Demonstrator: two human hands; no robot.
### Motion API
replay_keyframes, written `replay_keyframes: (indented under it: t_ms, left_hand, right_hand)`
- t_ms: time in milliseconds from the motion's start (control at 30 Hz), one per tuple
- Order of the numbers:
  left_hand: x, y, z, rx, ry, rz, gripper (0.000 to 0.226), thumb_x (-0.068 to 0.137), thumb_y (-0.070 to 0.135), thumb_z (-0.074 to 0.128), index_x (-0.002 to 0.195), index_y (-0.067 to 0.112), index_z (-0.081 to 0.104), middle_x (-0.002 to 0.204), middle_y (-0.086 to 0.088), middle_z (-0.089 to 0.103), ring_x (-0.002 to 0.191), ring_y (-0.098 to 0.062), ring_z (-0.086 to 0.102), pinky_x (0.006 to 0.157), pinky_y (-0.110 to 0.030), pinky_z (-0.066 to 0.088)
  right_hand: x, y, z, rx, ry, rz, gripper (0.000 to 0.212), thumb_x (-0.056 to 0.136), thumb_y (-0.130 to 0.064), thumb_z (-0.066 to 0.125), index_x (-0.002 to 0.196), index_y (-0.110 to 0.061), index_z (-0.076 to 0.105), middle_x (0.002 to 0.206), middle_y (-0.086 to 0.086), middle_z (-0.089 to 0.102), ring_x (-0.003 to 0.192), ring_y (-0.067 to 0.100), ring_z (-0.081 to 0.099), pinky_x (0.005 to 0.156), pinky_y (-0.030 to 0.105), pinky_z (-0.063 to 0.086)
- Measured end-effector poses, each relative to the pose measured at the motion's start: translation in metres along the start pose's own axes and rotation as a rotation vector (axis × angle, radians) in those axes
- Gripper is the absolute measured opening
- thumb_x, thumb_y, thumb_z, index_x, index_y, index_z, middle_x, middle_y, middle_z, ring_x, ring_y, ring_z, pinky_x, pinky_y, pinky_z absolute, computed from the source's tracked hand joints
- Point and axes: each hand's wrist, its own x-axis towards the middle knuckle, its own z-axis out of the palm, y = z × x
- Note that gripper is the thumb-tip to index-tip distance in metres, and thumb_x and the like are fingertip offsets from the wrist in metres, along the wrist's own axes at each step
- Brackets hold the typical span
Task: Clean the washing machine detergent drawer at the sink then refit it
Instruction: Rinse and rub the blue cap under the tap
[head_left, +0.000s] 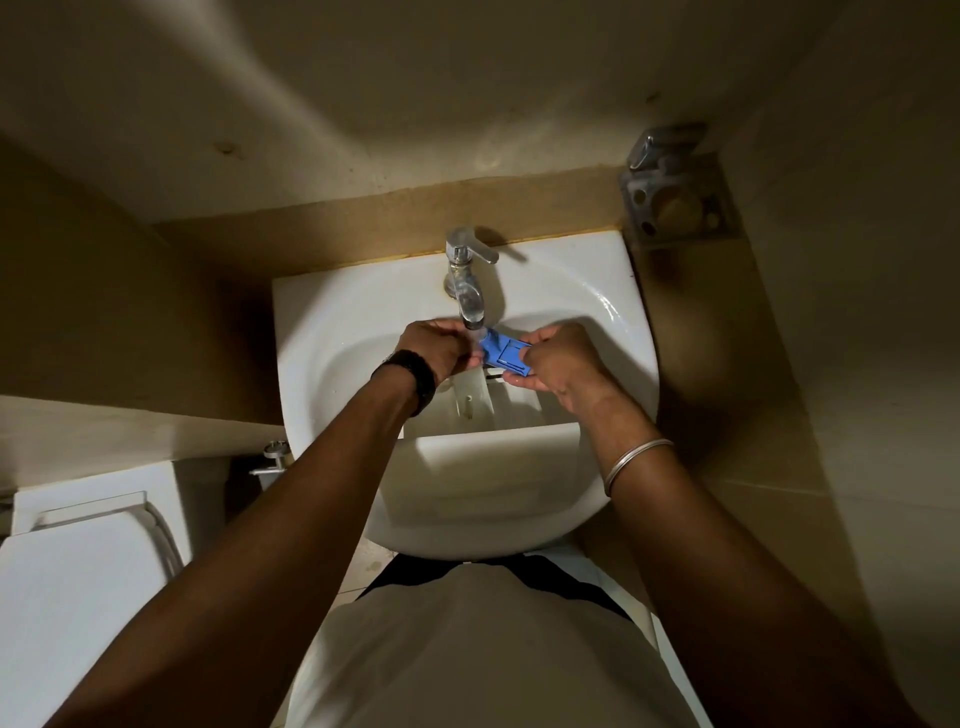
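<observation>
A white detergent drawer (483, 457) lies in the white sink (332, 322), its front panel toward me. Above it, under the chrome tap (467, 291), I hold a small blue plastic insert (503, 352). My right hand (558, 361) grips the insert's right end with curled fingers. My left hand (441, 348) has its fingers curled at the insert's left end, right where the water falls from the spout. Whether those fingers pinch the insert or only rub it is hard to tell.
A closed white toilet (78, 561) stands at the lower left, with a small chrome valve (272, 457) beside the sink. A metal holder (675, 192) is fixed to the wall at the upper right. Beige walls close in on both sides.
</observation>
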Motion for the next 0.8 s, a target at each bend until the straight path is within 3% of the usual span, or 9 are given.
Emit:
replay_keyframes:
  t_ms: [133, 267, 400, 533, 633, 800]
  left_hand:
    - [-0.006, -0.004, -0.004, 0.028, -0.046, 0.059, 0.02, 0.098, -0.01, 0.064, 0.095, 0.006, 0.075, 0.097, -0.018, 0.073, 0.082, -0.024, 0.071, 0.073, -0.022, 0.063]
    - [-0.011, -0.008, -0.011, 0.212, -0.052, 0.21, 0.024, 0.095, -0.005, 0.071, 0.1, 0.018, 0.075, 0.098, -0.007, 0.074, 0.092, -0.025, 0.07, 0.093, -0.038, 0.061]
    - [-0.013, -0.005, -0.014, 0.373, 0.107, 0.289, 0.026, 0.089, 0.005, 0.08, 0.084, 0.028, 0.067, 0.094, -0.001, 0.07, 0.079, -0.022, 0.064, 0.076, -0.03, 0.056]
    - [-0.014, -0.001, -0.019, 0.371, 0.083, 0.308, 0.023, 0.085, 0.007, 0.085, 0.088, 0.021, 0.067, 0.105, -0.003, 0.074, 0.094, -0.022, 0.07, 0.079, -0.027, 0.056]
    - [-0.017, 0.0, -0.024, 0.379, 0.061, 0.302, 0.03, 0.078, -0.001, 0.089, 0.086, 0.018, 0.067, 0.093, 0.001, 0.075, 0.09, -0.019, 0.071, 0.077, -0.024, 0.053]
    - [-0.017, -0.009, -0.033, 0.272, 0.081, 0.342, 0.035, 0.073, -0.012, 0.087, 0.081, 0.017, 0.07, 0.093, -0.008, 0.077, 0.096, -0.029, 0.075, 0.089, -0.04, 0.062]
  right_hand:
    - [-0.002, 0.004, 0.0, 0.027, -0.027, -0.003, 0.015, 0.095, 0.013, 0.061, 0.101, 0.0, 0.059, 0.098, 0.018, 0.063, 0.089, 0.041, 0.075, 0.082, 0.045, 0.064]
    - [-0.005, 0.004, 0.008, 0.085, -0.044, -0.042, 0.015, 0.091, 0.014, 0.066, 0.099, 0.003, 0.06, 0.097, 0.021, 0.068, 0.082, 0.039, 0.075, 0.073, 0.042, 0.066]
    - [-0.007, 0.001, 0.012, 0.125, -0.078, -0.081, 0.013, 0.088, 0.009, 0.074, 0.089, 0.002, 0.063, 0.098, 0.031, 0.07, 0.075, 0.036, 0.075, 0.06, 0.035, 0.065]
    - [-0.002, -0.003, 0.013, 0.119, -0.039, -0.133, 0.023, 0.082, -0.005, 0.086, 0.082, 0.0, 0.064, 0.082, 0.019, 0.072, 0.069, 0.027, 0.075, 0.059, 0.034, 0.064]
    - [0.002, -0.004, 0.016, 0.048, -0.086, -0.134, 0.026, 0.08, -0.013, 0.09, 0.083, -0.002, 0.067, 0.081, 0.016, 0.073, 0.071, 0.026, 0.075, 0.062, 0.034, 0.064]
    - [0.006, -0.01, 0.024, 0.034, -0.253, -0.042, 0.024, 0.087, 0.01, 0.075, 0.106, -0.001, 0.065, 0.106, 0.021, 0.073, 0.087, 0.03, 0.076, 0.069, 0.034, 0.064]
